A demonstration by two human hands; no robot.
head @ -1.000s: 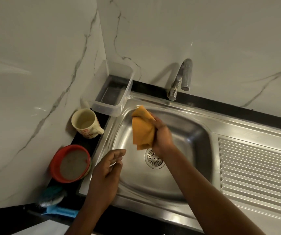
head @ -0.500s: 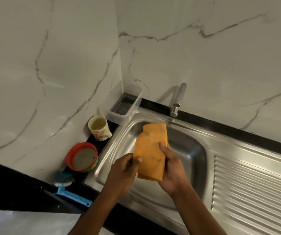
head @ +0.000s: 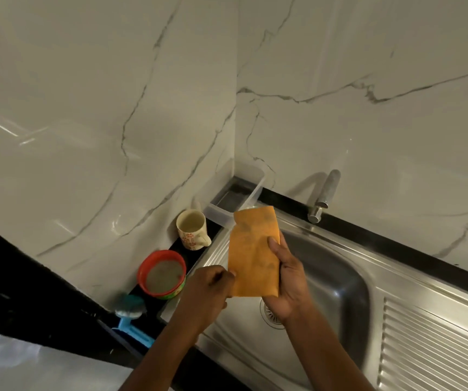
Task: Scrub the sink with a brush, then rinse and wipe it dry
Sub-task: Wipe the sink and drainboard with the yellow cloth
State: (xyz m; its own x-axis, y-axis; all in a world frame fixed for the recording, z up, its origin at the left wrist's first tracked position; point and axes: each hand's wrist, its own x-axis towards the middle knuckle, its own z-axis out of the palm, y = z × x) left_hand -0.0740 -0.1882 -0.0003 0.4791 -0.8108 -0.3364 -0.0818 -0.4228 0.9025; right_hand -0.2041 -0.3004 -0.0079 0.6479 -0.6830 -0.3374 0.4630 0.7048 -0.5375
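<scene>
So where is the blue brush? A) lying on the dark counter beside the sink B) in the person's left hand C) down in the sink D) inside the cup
A: the blue brush lies on the dark counter left of the sink, while the left hand and right hand hold the orange cloth.

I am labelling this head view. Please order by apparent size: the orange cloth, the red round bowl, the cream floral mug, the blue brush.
Orange folded cloth, largest, though held nearest the camera.
Red-rimmed round bowl.
Cream floral mug and blue plastic brush look alike; I do not rank them.
</scene>
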